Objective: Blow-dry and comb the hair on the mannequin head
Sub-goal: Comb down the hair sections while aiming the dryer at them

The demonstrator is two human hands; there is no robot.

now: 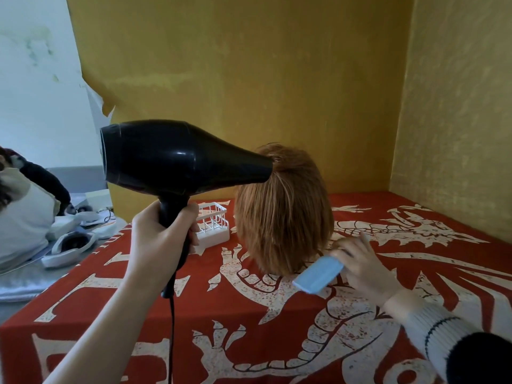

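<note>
A mannequin head (285, 212) with short ginger hair stands on the red patterned tablecloth (249, 314), its back towards me. My left hand (158, 239) grips the handle of a black hair dryer (177, 156), held up with the nozzle touching the hair at the crown. The dryer's cord hangs down from the handle. My right hand (363, 267) holds a light blue comb (318, 274) low at the right side of the hair, near its ends.
A small white wire basket (213, 223) stands on the cloth just left of the mannequin. Yellow walls close the back and right. At the left, beyond the table edge, sits a person (25, 214) among white headsets (72, 245) and clutter.
</note>
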